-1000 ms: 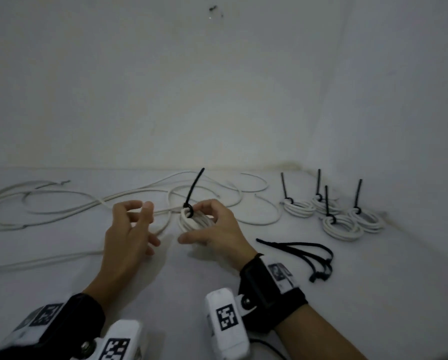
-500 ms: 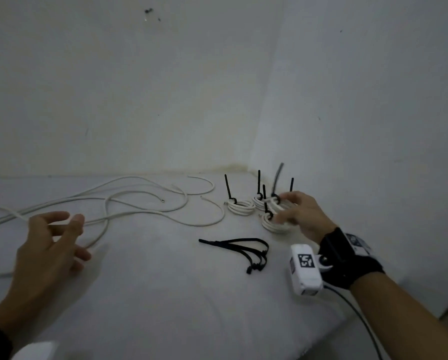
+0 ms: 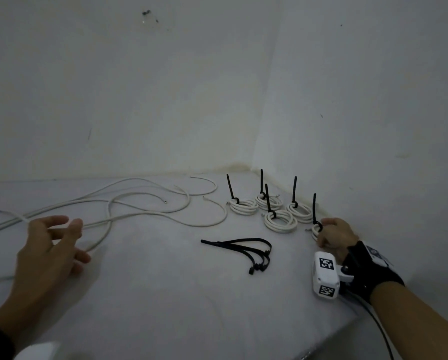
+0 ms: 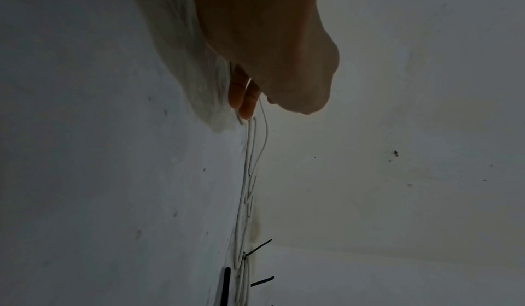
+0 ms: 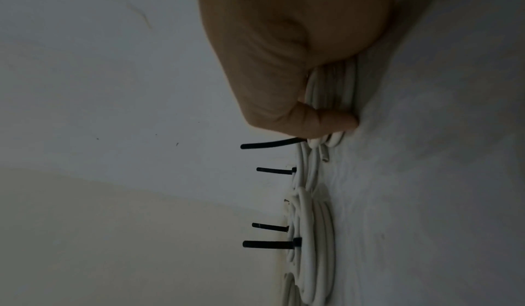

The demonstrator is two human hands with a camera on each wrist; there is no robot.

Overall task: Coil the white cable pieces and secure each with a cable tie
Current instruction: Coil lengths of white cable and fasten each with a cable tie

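My right hand [image 3: 329, 233] grips a small coil of white cable [image 3: 314, 232] bound by a black cable tie [image 3: 314, 209], low on the white surface at the right, beside several tied coils [image 3: 280, 220]. In the right wrist view the thumb and fingers [image 5: 335, 121] wrap the coil [image 5: 332, 86] against the surface. My left hand [image 3: 54, 237] hovers with relaxed, spread fingers over the loose white cables [image 3: 139, 201] on the left and holds nothing. A bundle of spare black cable ties [image 3: 246, 249] lies in the middle.
Two white walls meet in a corner [image 3: 254, 167] just behind the tied coils. The white surface [image 3: 165, 294] ends at an edge at the lower right. Loose cable runs off the left border.
My right hand carried the tied coil from the centre to the right and lowered it beside the other coils. The left hand let go and stayed over the loose cables. The view swung right.
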